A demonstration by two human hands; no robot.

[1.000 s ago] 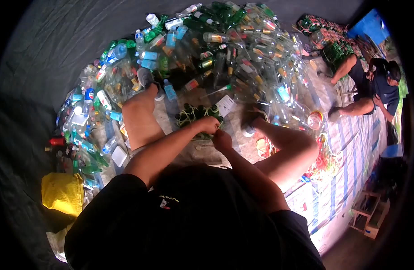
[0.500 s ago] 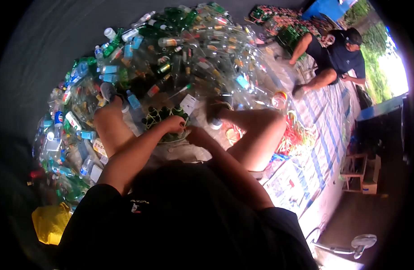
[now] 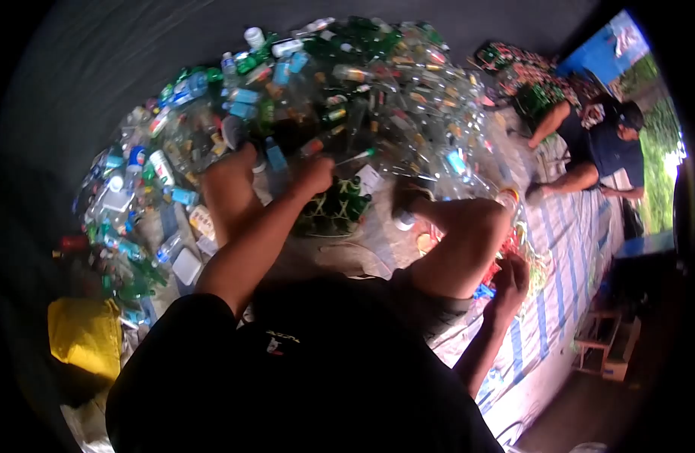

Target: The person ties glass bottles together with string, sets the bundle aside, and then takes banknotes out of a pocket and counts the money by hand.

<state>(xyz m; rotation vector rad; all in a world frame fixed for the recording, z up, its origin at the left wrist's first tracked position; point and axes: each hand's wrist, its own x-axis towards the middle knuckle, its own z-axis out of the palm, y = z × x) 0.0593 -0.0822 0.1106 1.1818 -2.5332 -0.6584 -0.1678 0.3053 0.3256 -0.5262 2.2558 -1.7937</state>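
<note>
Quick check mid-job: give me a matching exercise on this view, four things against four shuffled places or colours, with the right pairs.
Things
1. right hand
2. bundled bottles
3. bag
4. seated co-worker

Places and colours
A. yellow, at the picture's lower left
B. in the picture's upper right
C. close to the red strips
D. green, between the wearer's legs

Pairs: 1-C, 2-D, 3-A, 4-B

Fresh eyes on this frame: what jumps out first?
The heap of mixed bottles dominates, arcing across the top and down the left. Next, between the wearer's legs, is a bundle of dark green bottles laced with pale strands, the left hand at its upper left. A bright yellow bag stands out at lower left.
</note>
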